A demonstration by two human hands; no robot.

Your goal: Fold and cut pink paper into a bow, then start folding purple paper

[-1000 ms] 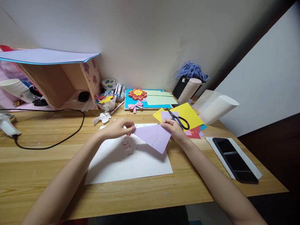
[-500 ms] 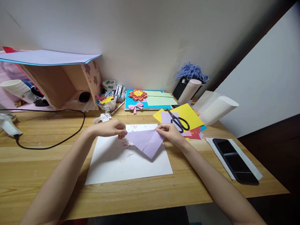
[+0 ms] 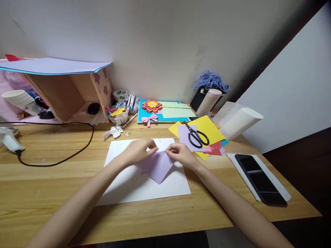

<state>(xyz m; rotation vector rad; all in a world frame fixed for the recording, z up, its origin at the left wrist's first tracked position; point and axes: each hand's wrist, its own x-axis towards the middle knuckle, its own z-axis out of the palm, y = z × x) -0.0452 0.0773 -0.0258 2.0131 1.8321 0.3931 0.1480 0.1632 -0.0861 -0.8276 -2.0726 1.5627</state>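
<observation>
A sheet of lilac paper (image 3: 158, 169), folded with a point facing me, is held between my two hands. My left hand (image 3: 141, 151) pinches its upper edge, fingers closed, and covers the paper's left part. At the upper right corner, my right hand (image 3: 181, 154) grips the paper between thumb and fingers. Beneath lies a white sheet (image 3: 165, 193) with small coloured marks, partly shaded by my left arm. Black-handled scissors (image 3: 196, 136) rest on lilac and yellow paper (image 3: 207, 129) just beyond my right hand.
Right, a phone (image 3: 260, 179) lies on a white pad. Behind stand a blue board (image 3: 144, 115) with a paper flower (image 3: 152, 106), a bag of scraps (image 3: 120, 117), markers (image 3: 131, 100) and a white paper roll (image 3: 241, 122). A black cable (image 3: 55, 165) curves at left, below an open box (image 3: 69, 93).
My left hand has moved right, close to my right hand. The lilac paper's left corner has come across with it, so the paper is folded narrower and sits slightly lower.
</observation>
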